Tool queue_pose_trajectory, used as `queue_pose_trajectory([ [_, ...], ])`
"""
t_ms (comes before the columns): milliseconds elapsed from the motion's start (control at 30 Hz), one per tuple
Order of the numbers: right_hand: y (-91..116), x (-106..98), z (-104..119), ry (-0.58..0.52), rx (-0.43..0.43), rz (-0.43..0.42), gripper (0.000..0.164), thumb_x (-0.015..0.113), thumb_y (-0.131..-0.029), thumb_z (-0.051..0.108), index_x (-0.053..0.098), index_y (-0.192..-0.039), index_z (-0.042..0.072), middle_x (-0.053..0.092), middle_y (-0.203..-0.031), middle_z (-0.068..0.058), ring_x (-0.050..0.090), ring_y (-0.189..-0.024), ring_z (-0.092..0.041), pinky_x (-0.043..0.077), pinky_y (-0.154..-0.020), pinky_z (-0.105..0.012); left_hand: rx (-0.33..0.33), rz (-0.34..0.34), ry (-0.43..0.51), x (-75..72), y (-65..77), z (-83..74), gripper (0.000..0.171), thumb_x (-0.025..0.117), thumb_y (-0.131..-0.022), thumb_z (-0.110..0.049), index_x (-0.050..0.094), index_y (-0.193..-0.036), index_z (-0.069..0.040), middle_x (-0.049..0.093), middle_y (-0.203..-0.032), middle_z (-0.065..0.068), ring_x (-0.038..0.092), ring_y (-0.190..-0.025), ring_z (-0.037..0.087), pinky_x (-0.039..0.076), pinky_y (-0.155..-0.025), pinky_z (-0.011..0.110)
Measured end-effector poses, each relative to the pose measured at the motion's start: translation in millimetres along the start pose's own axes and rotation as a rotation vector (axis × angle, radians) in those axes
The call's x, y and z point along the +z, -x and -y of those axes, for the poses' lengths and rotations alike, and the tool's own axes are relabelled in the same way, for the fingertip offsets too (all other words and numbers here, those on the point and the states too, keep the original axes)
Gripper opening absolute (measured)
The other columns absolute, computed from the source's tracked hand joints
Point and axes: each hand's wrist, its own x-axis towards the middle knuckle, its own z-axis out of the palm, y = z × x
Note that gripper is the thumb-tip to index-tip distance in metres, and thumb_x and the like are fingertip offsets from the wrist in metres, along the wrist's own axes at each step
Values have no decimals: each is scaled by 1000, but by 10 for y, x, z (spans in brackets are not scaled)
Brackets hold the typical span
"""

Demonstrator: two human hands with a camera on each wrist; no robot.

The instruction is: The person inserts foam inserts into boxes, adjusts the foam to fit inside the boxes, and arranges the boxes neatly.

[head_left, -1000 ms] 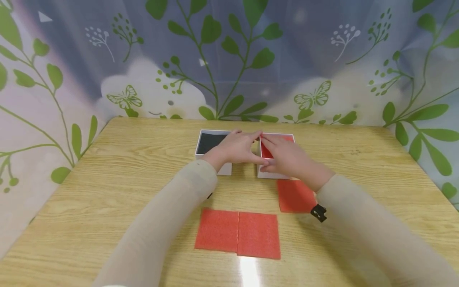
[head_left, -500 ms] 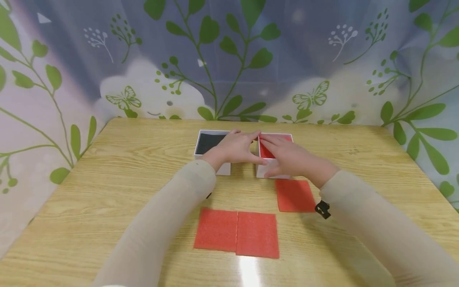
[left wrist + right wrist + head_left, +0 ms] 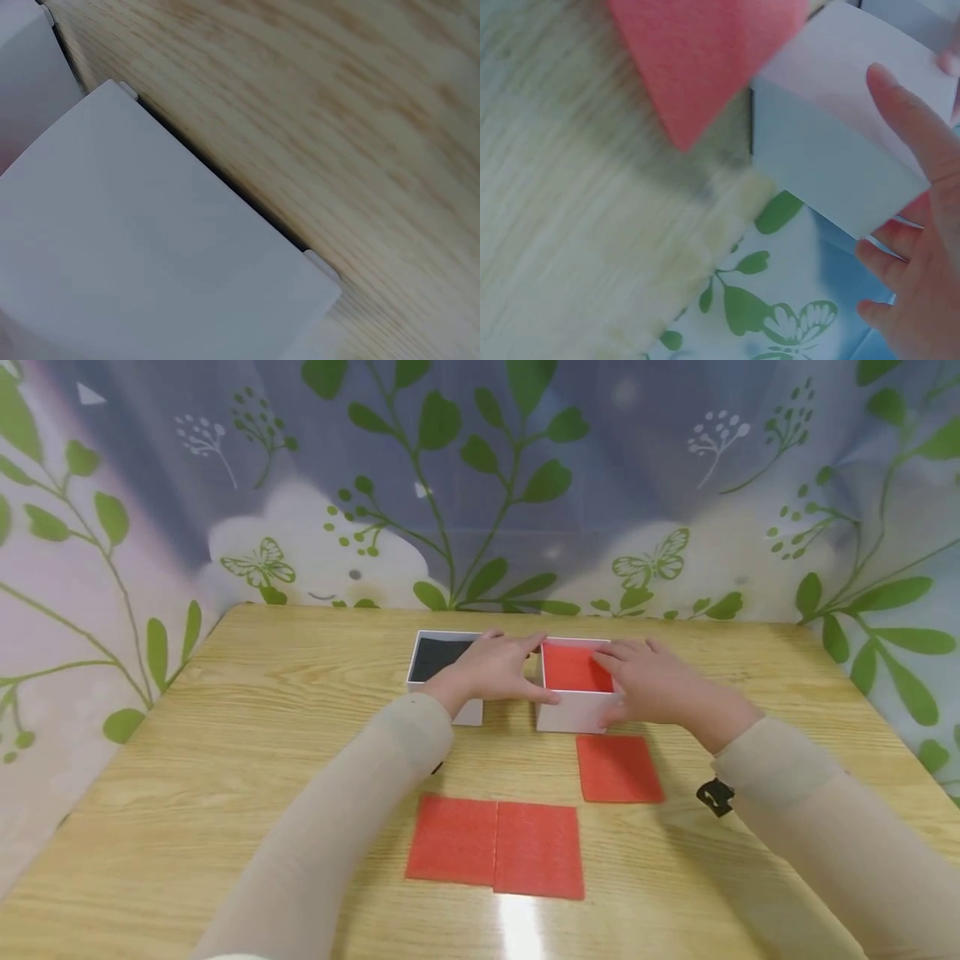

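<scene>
Two small white boxes stand side by side at the back of the table. The right box (image 3: 573, 712) has a red square inside, and the left box (image 3: 470, 713) has a black lining or sheet (image 3: 438, 657). My left hand (image 3: 495, 668) reaches over the left box, its spread fingertips and thumb at the right box's left corners. At that box's right side is my right hand (image 3: 656, 683), fingers at the rim and thumb (image 3: 907, 112) along the front wall. A red felt-like square (image 3: 618, 768) lies just in front of the right box.
Nearer the front edge, two more red squares, a left one (image 3: 452, 841) and a right one (image 3: 538, 850), lie edge to edge on the wooden table (image 3: 262, 718). A leaf-printed curtain (image 3: 480, 485) hangs behind the table.
My right hand has moved right, from over the red-lined box to its right side, uncovering the red square inside. The left hand stays in place.
</scene>
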Motion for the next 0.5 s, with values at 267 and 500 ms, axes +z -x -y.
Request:
queue_pose_trajectory([
  [267,-12,38,138,-35,-143,-97,85,74,-76,43,39,-140,-1,35,-143,-20,27,-132,-39,21,-104,-60,4,-4,-8,-4,6,2,103,53,-73,-75,21,-150,-13,44,-141,-3,44,-124,9,12,-111,39],
  [500,-142,34,335,-81,-263,-159,90,75,-76,42,35,-140,-7,30,-146,-21,27,-134,-36,26,-106,-52,19,-5,21,-10,34,16,103,54,-74,-74,20,-150,-14,40,-144,-4,42,-126,9,11,-111,40],
])
